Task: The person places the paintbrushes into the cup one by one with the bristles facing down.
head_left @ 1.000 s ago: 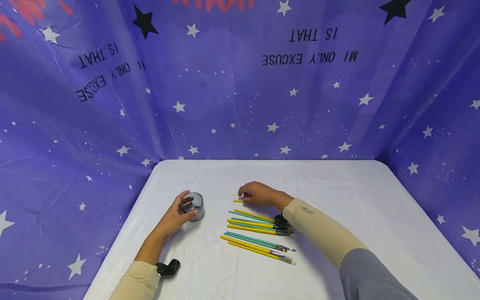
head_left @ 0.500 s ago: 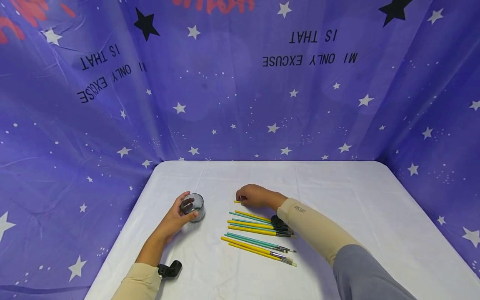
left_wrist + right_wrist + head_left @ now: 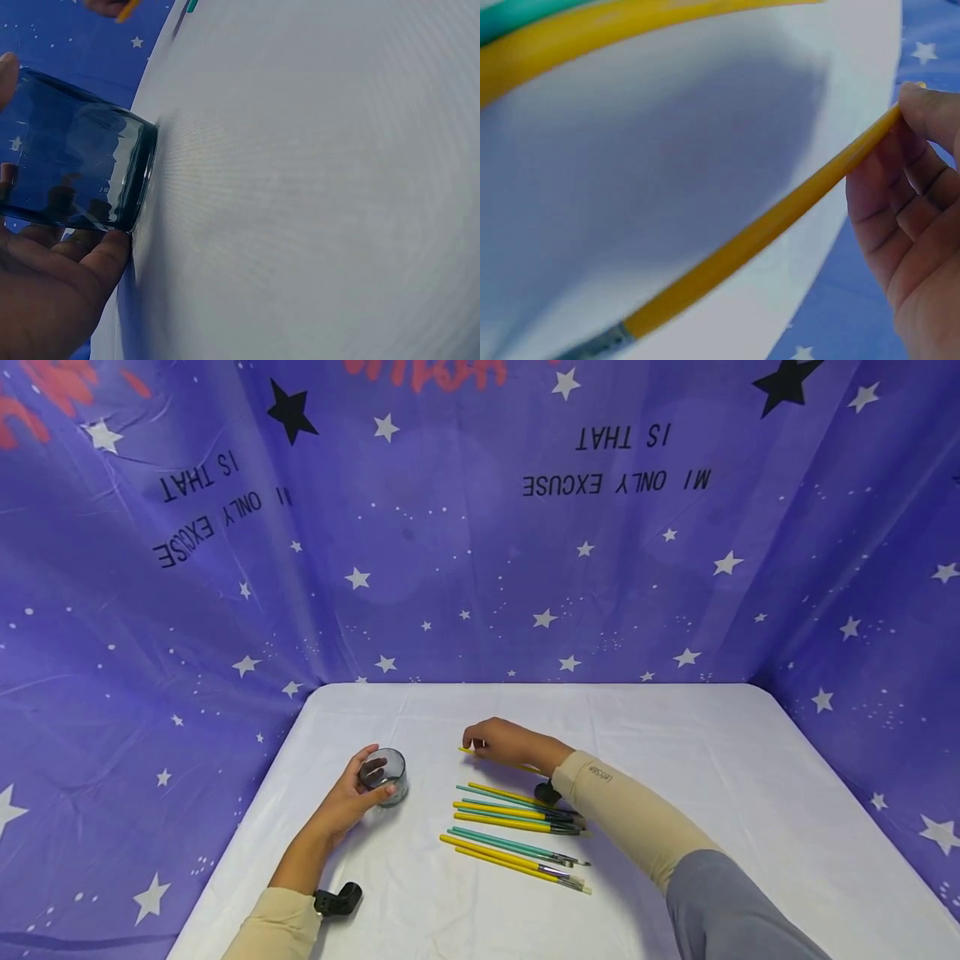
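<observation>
A small dark glass cup (image 3: 385, 774) stands upright on the white table (image 3: 675, 760), and my left hand (image 3: 352, 793) grips its side; the left wrist view shows the glass cup (image 3: 71, 154) close up against my palm. My right hand (image 3: 491, 745) pinches a yellow paintbrush (image 3: 468, 751) near its handle end, lifted slightly off the cloth. The right wrist view shows that yellow paintbrush (image 3: 757, 236) slanting up to my fingertips (image 3: 930, 112). Several yellow and teal paintbrushes (image 3: 517, 831) lie in a row just in front of my right forearm.
A purple star-printed cloth (image 3: 480, 543) hangs behind and to both sides of the table. Black wrist camera mounts sit at my left wrist (image 3: 337, 899) and under my right wrist (image 3: 547, 792). Bare white cloth stretches to the right (image 3: 750, 793).
My right hand has closed on one yellow brush and raised it a little, shifting left toward the cup. The left hand and cup have stayed put.
</observation>
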{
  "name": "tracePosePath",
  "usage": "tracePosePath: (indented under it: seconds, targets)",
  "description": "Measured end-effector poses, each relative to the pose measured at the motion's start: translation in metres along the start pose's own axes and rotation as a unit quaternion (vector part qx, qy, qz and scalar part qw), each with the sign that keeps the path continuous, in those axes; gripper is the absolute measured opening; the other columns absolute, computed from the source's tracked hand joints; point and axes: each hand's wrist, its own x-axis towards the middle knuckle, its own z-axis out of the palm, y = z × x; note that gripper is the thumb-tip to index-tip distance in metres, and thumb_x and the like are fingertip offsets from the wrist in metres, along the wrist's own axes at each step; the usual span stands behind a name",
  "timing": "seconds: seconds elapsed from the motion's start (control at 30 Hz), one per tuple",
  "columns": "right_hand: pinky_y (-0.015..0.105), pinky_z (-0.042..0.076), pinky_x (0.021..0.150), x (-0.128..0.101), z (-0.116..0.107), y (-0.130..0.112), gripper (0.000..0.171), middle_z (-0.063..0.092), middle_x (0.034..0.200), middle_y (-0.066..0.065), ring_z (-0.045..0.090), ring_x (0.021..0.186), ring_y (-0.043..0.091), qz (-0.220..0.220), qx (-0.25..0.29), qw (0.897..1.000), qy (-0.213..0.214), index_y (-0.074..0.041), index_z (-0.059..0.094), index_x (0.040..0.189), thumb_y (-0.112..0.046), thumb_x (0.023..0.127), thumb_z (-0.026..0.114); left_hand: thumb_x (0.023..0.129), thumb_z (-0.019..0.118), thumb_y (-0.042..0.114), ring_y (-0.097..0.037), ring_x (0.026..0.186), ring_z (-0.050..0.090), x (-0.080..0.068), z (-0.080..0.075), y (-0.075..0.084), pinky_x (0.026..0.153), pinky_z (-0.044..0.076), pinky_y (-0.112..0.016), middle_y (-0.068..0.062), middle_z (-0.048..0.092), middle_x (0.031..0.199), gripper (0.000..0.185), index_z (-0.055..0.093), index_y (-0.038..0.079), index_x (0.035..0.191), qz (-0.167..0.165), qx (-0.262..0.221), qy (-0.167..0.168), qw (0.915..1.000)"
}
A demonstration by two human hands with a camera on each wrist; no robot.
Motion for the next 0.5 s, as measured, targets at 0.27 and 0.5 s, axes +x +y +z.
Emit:
tracePosePath:
  seconds: [0.27,0.5]
  targets:
    - [0.029,0.047,0.071,0.000,-0.019,-0.021,0.018,0.062,0.094,-0.002,0.055,0.079,0.013,-0.019,0.078,0.995,0.060,-0.005,0.064,0.116,-0.008,0.099,0.061,0.094,0.067,0.004,-0.040,0.143,0.027,-0.001,0.002,0.000,0.092,0.040,-0.014,-0.026,0.027,0.155,0.085,0.010,0.009,0.157,-0.009,-0.015,0.002,0.9998]
    - [0.035,0.054,0.067,-0.002,-0.025,-0.035,0.015,0.061,0.092,0.002,0.059,0.075,0.015,0.004,0.174,0.977,0.120,-0.008,0.061,0.115,-0.010,0.101,0.059,0.093,0.069,0.008,-0.038,0.143,0.027,0.001,0.000,-0.004,0.092,0.040,-0.015,-0.023,0.028,0.155,0.086,0.012,0.010,0.157,-0.011,-0.009,0.005,0.9999]
